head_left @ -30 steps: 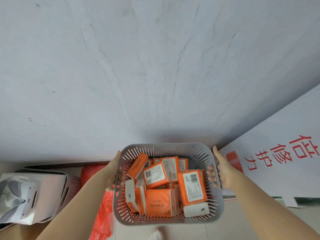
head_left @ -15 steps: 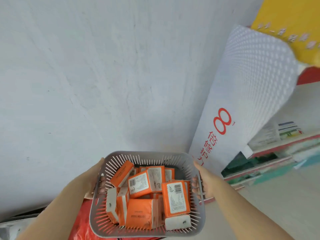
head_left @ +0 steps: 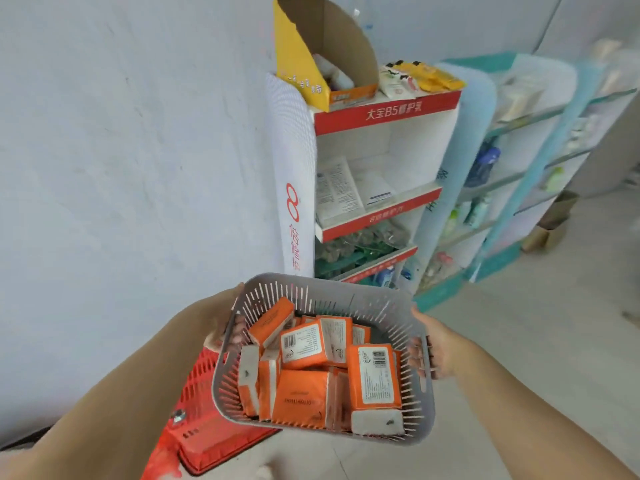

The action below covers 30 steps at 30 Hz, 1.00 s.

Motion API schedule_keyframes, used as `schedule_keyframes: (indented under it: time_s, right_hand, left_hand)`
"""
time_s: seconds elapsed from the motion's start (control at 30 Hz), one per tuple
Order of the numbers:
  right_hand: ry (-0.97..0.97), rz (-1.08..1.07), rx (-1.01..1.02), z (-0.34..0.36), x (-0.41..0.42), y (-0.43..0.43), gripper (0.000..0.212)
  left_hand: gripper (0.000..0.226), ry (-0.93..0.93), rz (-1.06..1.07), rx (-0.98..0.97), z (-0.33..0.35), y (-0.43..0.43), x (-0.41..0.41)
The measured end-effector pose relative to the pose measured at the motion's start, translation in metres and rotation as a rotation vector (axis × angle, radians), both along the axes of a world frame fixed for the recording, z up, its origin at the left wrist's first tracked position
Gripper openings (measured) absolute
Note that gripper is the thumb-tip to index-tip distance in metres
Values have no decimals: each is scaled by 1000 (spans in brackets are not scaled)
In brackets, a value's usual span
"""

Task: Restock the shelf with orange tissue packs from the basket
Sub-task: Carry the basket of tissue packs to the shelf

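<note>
Our left hand [head_left: 221,323] grips the left wall of the grey slatted basket [head_left: 329,284], thumb along the outside of the rim and fingers [head_left: 239,330] curled inside, showing between the slats. Our right hand [head_left: 437,353] grasps the opposite wall by its handle slot, with its fingers [head_left: 415,355] wrapped inward in the same way. Between both hands the basket hangs in the air, tilted a little toward us.

Inside it lie the orange tissue packs [head_left: 301,396], heaped loosely: some flat, some on edge, several turned to show white barcode labels. None are on the shelf.

Below the basket's left corner a red plastic crate [head_left: 207,434] sits on the pale floor [head_left: 519,341]. Beyond the basket's far rim stands the red-and-white display shelf [head_left: 381,114] against the grey wall [head_left: 121,150]. Its top carries an open yellow carton [head_left: 301,64], its middle tier holds flat white packets, and its lower tiers hold greenish goods too blurred to name. Further right, teal shelving [head_left: 502,188] runs along the room.
</note>
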State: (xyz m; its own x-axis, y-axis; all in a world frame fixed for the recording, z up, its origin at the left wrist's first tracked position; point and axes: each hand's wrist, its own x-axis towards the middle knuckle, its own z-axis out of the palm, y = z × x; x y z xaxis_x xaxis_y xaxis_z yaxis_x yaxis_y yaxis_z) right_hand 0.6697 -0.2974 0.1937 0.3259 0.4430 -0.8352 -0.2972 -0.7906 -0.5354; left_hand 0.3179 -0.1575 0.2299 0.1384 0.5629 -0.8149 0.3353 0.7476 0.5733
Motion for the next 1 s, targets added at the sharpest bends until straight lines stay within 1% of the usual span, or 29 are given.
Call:
schedule_keyframes:
  time_s: [0.07,0.13,0.27,0.4,0.5,0.63,0.73,0.8,0.9,1.0]
  right_hand:
    - [-21,-76,6,3,31,-37,62]
    - [-42,-167,5,7,62,-73,63]
    - [-47,-384,59,17,123,-137,61]
    - [-38,-483,120,31,172,-182,71]
    - [-53,-568,92,33,209,-212,66]
    - [-111,-725,50,32,261,-238,62]
    - [-87,-818,58,30,300,-251,63]
    - [-62,-876,62,29,330,-257,58]
    - [-77,-980,58,29,379,-259,48]
    - [-88,-1045,91,31,427,-255,48]
  left_hand:
    - [71,-6,-77,-14,2,-21,44]
    - [70,1,-175,-48,6,-37,88]
    - [74,65,-384,16,10,-53,174]
    - [72,-31,-530,1,12,-54,256]
    - [67,-26,-579,-2,10,-50,325]
    - [63,-12,-703,27,3,-39,426]
    - [64,-37,-802,-18,6,-34,499]
    - [63,-53,-860,-25,8,-29,546]
    - [61,-38,-932,-42,12,-19,614]
    - [61,-43,-967,-35,12,-3,680]
